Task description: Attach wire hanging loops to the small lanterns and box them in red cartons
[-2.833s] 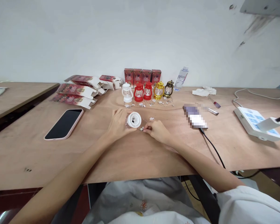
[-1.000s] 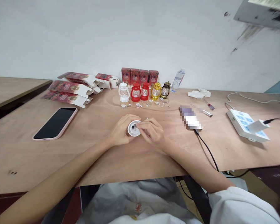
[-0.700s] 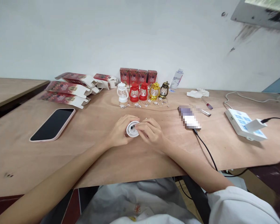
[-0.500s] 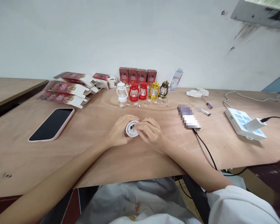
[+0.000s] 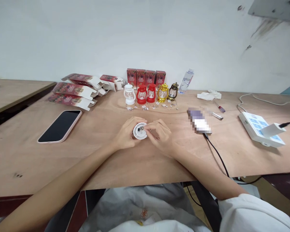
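While the left hand wraps the white lantern on the bench, the right hand works at its base
Lantern on its side, long axis running toward the wall, round base facing the person; the right grip pinches a small grey piece at the base's slot (not yet seated, I judge); five other lanterns stand behind

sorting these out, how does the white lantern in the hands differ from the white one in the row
The held white lantern lies tipped, round underside toward the camera; the row's white lantern stands upright. The held one sits in the left hand, the right hand pinching at its underside; the row one is untouched, beside a red lantern. Both are small and white.
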